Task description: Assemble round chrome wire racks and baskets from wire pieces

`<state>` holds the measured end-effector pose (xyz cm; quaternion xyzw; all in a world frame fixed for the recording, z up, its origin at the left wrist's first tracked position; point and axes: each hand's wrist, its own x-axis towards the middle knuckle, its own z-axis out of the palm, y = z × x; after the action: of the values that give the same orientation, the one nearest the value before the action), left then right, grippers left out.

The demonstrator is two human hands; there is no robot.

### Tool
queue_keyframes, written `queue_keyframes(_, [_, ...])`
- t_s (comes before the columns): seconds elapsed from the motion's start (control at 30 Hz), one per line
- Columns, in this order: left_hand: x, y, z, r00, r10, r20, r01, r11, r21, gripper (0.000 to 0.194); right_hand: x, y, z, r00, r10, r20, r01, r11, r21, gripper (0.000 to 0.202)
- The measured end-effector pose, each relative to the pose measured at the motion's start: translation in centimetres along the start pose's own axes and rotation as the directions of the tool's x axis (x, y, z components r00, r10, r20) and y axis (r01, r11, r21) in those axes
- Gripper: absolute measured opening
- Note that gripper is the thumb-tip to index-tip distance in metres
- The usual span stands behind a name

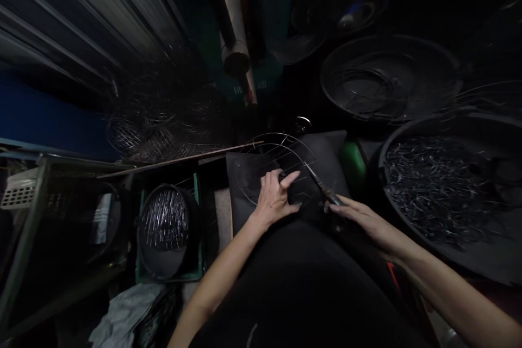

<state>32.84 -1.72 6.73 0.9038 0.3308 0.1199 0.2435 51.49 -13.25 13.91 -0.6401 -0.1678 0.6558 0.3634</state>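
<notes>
A round rack of thin wire point(244, 187), with rings and cross wires, lies over a dark sheet at my lap. My left hand point(275, 198) is on the rack's near part, its thumb and index finger stretched apart; whether other fingers grip a wire is hidden. On the right, my right hand point(359, 217) is wrapped round a slim dark hand tool point(328, 191) with a tapered front end. The tool points up and left, its tip against or just over the rack's right rim. Dim light hides the tool's exact kind.
Right of me stands a large round tub point(385, 174) full of short bent wires. Behind it, a wide basin point(326, 87) holds wire rings. At left, a black bucket point(161, 269) of metal rods sits in a green crate point(198, 228). Wire racks point(141, 136) are heaped farther back.
</notes>
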Motion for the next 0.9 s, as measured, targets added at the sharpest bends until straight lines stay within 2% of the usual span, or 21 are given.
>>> queue_keyframes(0.07, [0.1, 0.2, 0.3, 1.000, 0.007, 0.008, -0.007, 1.000, 0.006, 0.084, 0.0, 0.4, -0.4, 0.989, -0.094, -0.113, 0.066, 0.971, -0.228, 0.043])
queue_keyframes(0.13, [0.1, 0.5, 0.4, 0.999, 0.032, 0.011, -0.032, 0.999, 0.033, 0.082, -0.2, 0.5, -0.5, 0.973, -0.142, -0.184, 0.071, 0.936, -0.346, 0.046])
queue_keyframes(0.23, [0.1, 0.7, 0.6, 0.996, 0.081, -0.035, -0.076, 0.989, 0.124, 0.072, -0.9, 0.1, -0.4, 0.977, -0.141, -0.158, 0.082, 0.940, -0.332, 0.057])
queue_keyframes(0.33, [0.7, 0.6, 1.1, 0.984, 0.100, -0.147, -0.061, 0.967, 0.249, 0.057, -1.3, -0.8, -0.5, 0.979, -0.170, -0.111, 0.118, 0.920, -0.374, 0.058])
queue_keyframes(0.43, [1.8, 0.4, 2.4, 0.953, 0.098, -0.287, 0.011, 0.934, 0.357, 0.043, -0.7, -1.2, -0.7, 0.960, -0.252, -0.118, 0.163, 0.855, -0.493, 0.055])
queue_keyframes(0.5, [2.5, 0.4, 3.7, 0.936, 0.109, -0.334, 0.027, 0.926, 0.378, 0.039, 0.3, -0.9, -0.6, 0.933, -0.338, -0.122, 0.205, 0.779, -0.592, 0.054])
queue_keyframes(0.6, [2.6, 0.6, 5.4, 0.944, 0.085, -0.319, 0.016, 0.954, 0.299, 0.042, 1.9, 0.3, 0.1, 0.874, -0.465, -0.141, 0.211, 0.624, -0.753, 0.061])
queue_keyframes(0.7, [1.0, 0.9, 5.7, 0.965, 0.031, -0.259, 0.007, 0.990, 0.144, 0.050, 3.2, 1.7, 0.8, 0.844, -0.508, -0.169, 0.132, 0.504, -0.853, 0.069])
queue_keyframes(0.77, [-0.7, 1.1, 4.9, 0.968, 0.013, -0.251, 0.003, 0.998, 0.062, 0.051, 3.7, 2.5, 1.1, 0.838, -0.520, -0.167, 0.111, 0.462, -0.880, 0.067])
queue_keyframes(0.9, [-3.5, 1.4, 2.4, 0.930, 0.004, -0.367, -0.024, 0.998, -0.051, 0.035, 3.9, 3.0, 1.0, 0.820, -0.556, -0.139, 0.129, 0.416, -0.900, 0.059])
